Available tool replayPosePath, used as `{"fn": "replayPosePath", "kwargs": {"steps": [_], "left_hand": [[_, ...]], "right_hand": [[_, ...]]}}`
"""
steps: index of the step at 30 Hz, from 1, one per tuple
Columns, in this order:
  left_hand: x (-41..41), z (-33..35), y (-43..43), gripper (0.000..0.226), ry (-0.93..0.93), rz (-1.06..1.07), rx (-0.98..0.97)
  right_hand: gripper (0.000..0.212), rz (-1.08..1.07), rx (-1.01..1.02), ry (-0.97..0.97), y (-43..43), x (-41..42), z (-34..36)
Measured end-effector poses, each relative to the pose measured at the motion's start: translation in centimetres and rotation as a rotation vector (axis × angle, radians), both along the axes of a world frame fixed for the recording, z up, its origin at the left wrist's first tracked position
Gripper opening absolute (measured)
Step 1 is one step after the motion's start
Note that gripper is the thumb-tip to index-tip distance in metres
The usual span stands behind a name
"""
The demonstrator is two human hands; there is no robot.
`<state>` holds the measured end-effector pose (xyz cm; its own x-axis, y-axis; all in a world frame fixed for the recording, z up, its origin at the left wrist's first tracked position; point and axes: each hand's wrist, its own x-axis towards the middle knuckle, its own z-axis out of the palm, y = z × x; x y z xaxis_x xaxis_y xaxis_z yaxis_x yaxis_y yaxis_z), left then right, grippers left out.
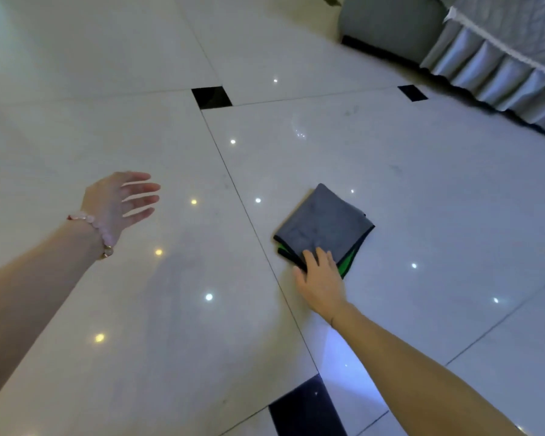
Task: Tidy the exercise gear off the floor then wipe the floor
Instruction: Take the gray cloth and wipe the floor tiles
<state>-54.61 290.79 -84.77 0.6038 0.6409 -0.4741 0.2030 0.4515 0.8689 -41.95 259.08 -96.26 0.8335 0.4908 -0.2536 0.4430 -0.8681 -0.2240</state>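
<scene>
A folded grey cloth [326, 223] with green and black edges lies flat on the glossy white tiled floor [422, 184]. My right hand [320, 276] rests on the cloth's near corner, its fingers stretched over the grey fabric and its thumb on the floor beside it. My left hand [120, 199], with a pink bead bracelet at the wrist, hovers above the floor to the left, fingers straight and spread, holding nothing. No exercise gear shows in this view.
A bed with a pleated grey skirt [497, 70] fills the top right corner, beside a grey upholstered block [390, 20]. Small black inset tiles [211, 97] mark the tile corners. Ceiling lights reflect as bright dots across the floor.
</scene>
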Motion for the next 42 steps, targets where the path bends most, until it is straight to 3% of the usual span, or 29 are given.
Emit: {"fn": "replayPosePath", "kwargs": {"steps": [3,6,10,13,16,22,25,28,30,33,37,42], "left_hand": [[1.0,-0.9,-0.8,0.02,0.025,-0.015,-0.013],[2.8,-1.0,-1.4,0.021,0.019,-0.058,-0.024],[5.5,-0.7,-1.4,0.018,0.007,-0.136,0.013],[7.0,-1.1,-1.2,0.018,-0.011,-0.175,0.019],[7.9,-1.8,-1.3,0.019,-0.017,-0.195,0.005],[8.0,-3.2,-1.7,0.018,-0.01,-0.219,-0.022],[7.8,-2.9,-1.0,0.018,-0.005,-0.21,0.0],[7.5,-2.9,0.1,0.018,-0.002,-0.192,0.029],[7.2,-3.1,1.0,0.018,0.009,-0.18,0.038],[6.7,-3.7,1.9,0.019,0.029,-0.154,0.037],[6.4,-4.2,2.5,0.019,0.058,-0.116,0.035],[7.2,-4.6,2.0,0.019,0.064,-0.096,0.033]], "right_hand": [[0.065,0.205,-0.024,0.023,-0.8,-1.9,-0.4],[0.079,0.199,-0.063,0.002,-4.9,-0.1,-0.3],[0.068,-0.109,-0.274,-0.024,-12.3,3.5,0.0],[0.063,-0.381,-0.254,0.092,-15.3,5.4,0.6],[0.068,-0.385,-0.238,0.103,-13.2,4.8,0.6],[0.091,-0.017,-0.174,0.019,-2.3,-0.2,0.0],[0.066,0.209,-0.076,0.046,3.1,0.8,-0.2],[0.061,0.281,-0.113,-0.009,5.6,3.5,-0.4],[0.064,0.217,-0.182,-0.022,5.4,5.5,-0.8],[0.07,-0.063,-0.226,-0.001,3.3,8.8,-0.9],[0.07,-0.29,-0.189,0.122,2.7,12.2,-0.2],[0.062,-0.091,-0.054,0.156,8.5,11.9,0.5]]}}
